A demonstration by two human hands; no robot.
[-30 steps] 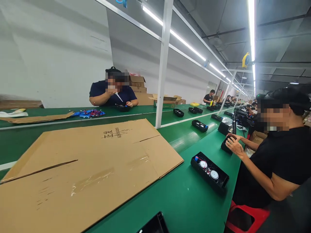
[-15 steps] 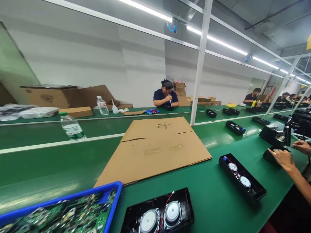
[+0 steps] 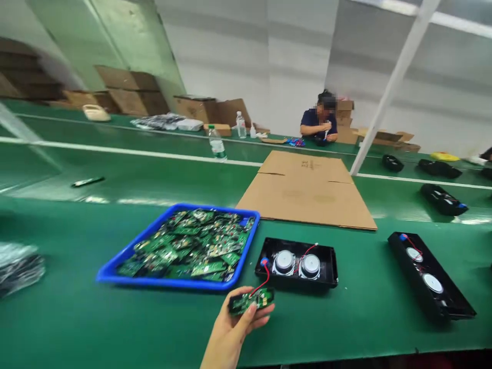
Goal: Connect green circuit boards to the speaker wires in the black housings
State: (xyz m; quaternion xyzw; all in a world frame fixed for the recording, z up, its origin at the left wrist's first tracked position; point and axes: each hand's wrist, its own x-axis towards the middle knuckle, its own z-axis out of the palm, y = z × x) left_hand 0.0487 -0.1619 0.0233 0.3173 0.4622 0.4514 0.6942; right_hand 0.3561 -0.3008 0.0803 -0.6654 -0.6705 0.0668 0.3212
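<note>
You're facing a long green bench [image 3: 115, 307] split by a white stripe [image 3: 154, 152]. A white post [image 3: 388, 89] slants up on your right, the pale wall [image 3: 269, 56] runs behind, and brown cartons [image 3: 126, 82] stack at far left.

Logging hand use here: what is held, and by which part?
One hand, which one I cannot tell, pinches a small green circuit board by its near long edge.

I see bright, even overhead light glaring in streaks on the green conveyor belt table [image 3: 115, 307]; its far-left edge smears with motion blur, and straight lines bow near the corners.
</note>
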